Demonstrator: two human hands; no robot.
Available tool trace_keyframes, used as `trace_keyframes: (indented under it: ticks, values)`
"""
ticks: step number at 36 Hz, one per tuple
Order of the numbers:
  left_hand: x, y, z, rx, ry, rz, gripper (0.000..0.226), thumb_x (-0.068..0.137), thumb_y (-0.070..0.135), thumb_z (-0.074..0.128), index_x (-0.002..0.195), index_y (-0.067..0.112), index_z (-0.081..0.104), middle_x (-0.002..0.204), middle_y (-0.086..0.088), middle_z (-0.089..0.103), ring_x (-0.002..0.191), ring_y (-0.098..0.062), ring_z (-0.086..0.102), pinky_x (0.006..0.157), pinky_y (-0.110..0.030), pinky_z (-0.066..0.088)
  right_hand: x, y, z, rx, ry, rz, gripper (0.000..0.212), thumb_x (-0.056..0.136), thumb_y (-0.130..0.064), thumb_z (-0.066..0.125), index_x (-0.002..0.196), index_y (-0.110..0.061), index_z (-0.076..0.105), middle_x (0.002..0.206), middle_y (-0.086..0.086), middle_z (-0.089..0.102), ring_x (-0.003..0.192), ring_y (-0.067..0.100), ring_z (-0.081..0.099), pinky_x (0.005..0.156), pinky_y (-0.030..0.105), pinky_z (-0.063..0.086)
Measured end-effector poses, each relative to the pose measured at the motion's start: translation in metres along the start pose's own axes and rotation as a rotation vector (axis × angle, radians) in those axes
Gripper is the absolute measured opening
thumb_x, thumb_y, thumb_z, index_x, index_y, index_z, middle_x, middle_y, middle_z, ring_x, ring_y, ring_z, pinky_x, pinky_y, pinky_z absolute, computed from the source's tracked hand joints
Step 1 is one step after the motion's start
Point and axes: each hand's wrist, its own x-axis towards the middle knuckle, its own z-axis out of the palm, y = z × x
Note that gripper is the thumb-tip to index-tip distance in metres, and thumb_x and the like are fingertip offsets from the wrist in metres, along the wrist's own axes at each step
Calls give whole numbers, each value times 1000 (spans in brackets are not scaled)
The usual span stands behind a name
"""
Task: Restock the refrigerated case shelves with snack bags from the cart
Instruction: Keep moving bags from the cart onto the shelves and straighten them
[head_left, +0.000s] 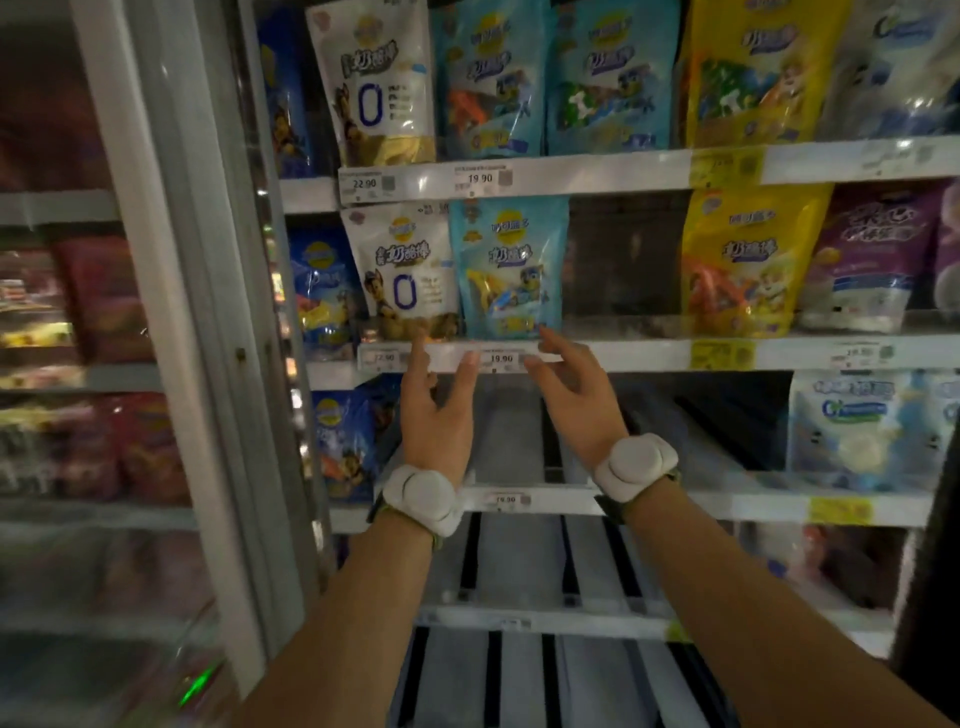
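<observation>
Both hands, left hand and right hand, reach up empty with loose fingers just below the blue snack bag standing at the shelf edge, where a careless brush could tip it off.

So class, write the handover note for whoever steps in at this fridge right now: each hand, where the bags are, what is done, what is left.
Left hand: open, holds nothing, fingers raised to the middle shelf edge by the price tag.
Right hand: open, holds nothing, fingers just below the light blue bag.
Bags: the light blue bag stands on the middle shelf beside the white bag; a gap sits between it and the yellow bag.
Done: the light blue bag stands in place.
Left: fill that gap and the bare shelf slots below. The cart is out of view.
</observation>
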Motion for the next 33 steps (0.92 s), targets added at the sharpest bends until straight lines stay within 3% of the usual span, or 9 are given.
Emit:
trace_keyframes:
  ticks: [4,8,10,13,16,18,22,27,33]
  values:
    - [-42,-9,-19,-28,19,-84,71,94,45,62,155,34,28,154,8,38,127,-1,42,93,-15,37,-60,1,13,85,3,45,35,96,-25,60,131,-29,58,124,-8,59,112,-3,56,96,14,44]
    - [-80,-22,-40,-60,24,-155,71,94,47,60,155,36,26,153,14,38,130,2,42,79,2,35,-111,5,18,109,-14,136,35,97,-29,58,132,-31,57,124,-15,58,110,-9,55,86,4,42]
    - [-98,-28,-53,-55,49,-186,68,93,47,61,153,37,30,151,14,42,134,0,42,87,-2,35,-133,4,23,132,-38,194,35,97,-33,57,132,-34,57,125,-18,58,109,-11,55,85,5,43]
    - [-127,-38,-73,-86,60,-192,59,94,40,63,148,36,40,142,17,50,129,5,46,102,-13,38,-165,5,34,176,-52,257,31,97,-35,56,128,-38,59,129,-19,58,115,-9,54,100,19,44]
    - [-151,-44,-95,-57,43,-181,49,96,34,63,141,39,46,141,18,52,127,9,48,98,-8,40,-197,5,47,202,-76,317,29,98,-35,56,126,-41,60,128,-22,59,118,-8,53,102,23,43]
    - [-165,-46,-115,-29,31,-205,54,96,36,62,146,36,43,143,18,51,126,9,48,95,-7,41,-218,2,60,201,-67,365,31,97,-36,57,127,-38,60,126,-23,60,116,-9,54,101,22,44]
    - [-186,-46,-149,14,14,-222,65,89,46,64,149,33,41,144,17,51,130,4,48,106,-24,43,-246,-1,80,153,-80,377,29,97,-34,56,126,-34,61,127,-16,60,114,-8,54,93,14,45]
    - [-209,-39,-209,35,-2,-249,57,87,47,63,140,42,44,142,15,53,130,-2,50,109,-28,44,-279,-13,112,127,-109,370,24,97,-28,57,121,-30,64,122,-10,62,107,-9,57,89,10,45]
    - [-221,-28,-290,58,104,-320,68,82,53,66,145,38,44,141,16,53,131,-4,50,108,-31,44,-317,-37,162,173,-216,376,27,97,-27,57,123,-24,64,127,-5,60,114,3,58,100,22,46]
